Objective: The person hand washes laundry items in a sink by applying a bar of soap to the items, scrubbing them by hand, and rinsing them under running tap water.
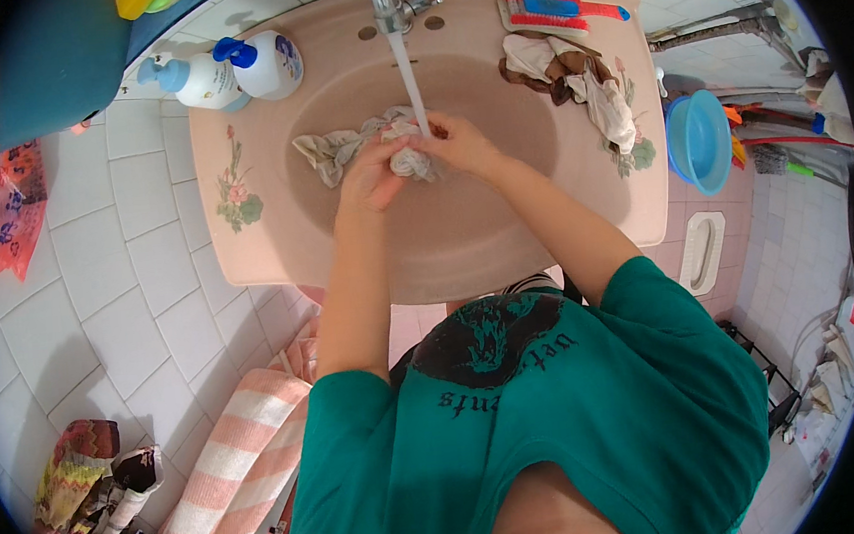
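Note:
My left hand [375,175] grips a bunched, wet whitish cloth [411,164] from the left side. On the other side of the bundle, my right hand [465,145] closes on it with the fingers meeting the left hand's. A stream of water [406,73] runs from the chrome faucet [385,7] down onto the hands. Behind the left hand, more pale cloth [328,153] lies in the bowl of the pink sink [469,226]; whether it joins the held bundle cannot be told.
On the sink's right ledge are a red-and-blue scrub brush [550,10] and crumpled white and brown cloths [569,67]. Two pump bottles, one light blue-topped [206,82] and one dark blue-topped [270,65], stand at the back left. Blue basins [705,143] hang at the right.

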### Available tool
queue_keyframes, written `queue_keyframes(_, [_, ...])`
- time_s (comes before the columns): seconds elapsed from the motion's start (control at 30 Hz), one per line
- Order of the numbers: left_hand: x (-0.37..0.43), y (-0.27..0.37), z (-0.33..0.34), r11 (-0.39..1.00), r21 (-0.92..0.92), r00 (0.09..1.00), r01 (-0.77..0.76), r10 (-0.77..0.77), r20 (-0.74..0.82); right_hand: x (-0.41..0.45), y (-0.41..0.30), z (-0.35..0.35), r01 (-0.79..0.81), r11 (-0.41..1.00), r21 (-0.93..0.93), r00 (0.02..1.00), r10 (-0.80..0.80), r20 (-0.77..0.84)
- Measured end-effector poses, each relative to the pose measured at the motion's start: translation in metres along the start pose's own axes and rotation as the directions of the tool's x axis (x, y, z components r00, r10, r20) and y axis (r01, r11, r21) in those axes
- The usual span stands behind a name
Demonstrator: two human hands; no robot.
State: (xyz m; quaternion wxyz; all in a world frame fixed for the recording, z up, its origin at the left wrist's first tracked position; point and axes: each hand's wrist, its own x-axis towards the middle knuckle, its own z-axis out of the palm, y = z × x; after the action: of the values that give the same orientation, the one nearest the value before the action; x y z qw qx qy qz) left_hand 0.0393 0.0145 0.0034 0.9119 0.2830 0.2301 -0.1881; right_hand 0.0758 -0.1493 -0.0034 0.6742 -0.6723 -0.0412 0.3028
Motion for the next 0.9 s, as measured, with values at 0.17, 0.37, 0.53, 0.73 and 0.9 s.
queue_keyframes(0.17, [-0.020, 0.028, -0.005, 0.874, 0.465, 0.990, 0.140, -0.131, -0.052, 0.008, 0.004, -0.023, -0.010, 1.000, 0.019, 0.995, 0.012, -0.095])
queue_keyframes(0.37, [-0.031, 0.038, -0.011, 0.779, 0.626, 0.950, 0.033, 0.171, -0.263, 0.005, -0.015, -0.031, -0.012, 0.983, 0.184, 0.998, 0.022, -0.054])
queue_keyframes(0.53, [-0.023, 0.033, -0.038, 0.751, 0.636, 0.753, -0.175, 0.519, -0.406, 0.004, -0.031, -0.019, -0.016, 0.975, 0.223, 0.998, 0.030, -0.061])
queue_keyframes(0.73, [-0.003, -0.021, 0.004, 0.956, 0.232, 0.875, 0.181, -0.048, -0.482, -0.005, -0.039, -0.006, -0.112, 0.993, -0.028, 0.994, 0.112, -0.018])
queue_keyframes(0.9, [0.024, -0.045, 0.011, 0.697, -0.666, 0.956, 0.266, -0.280, 0.089, -0.040, -0.021, 0.042, 0.408, 0.785, -0.466, 0.909, -0.393, 0.134])
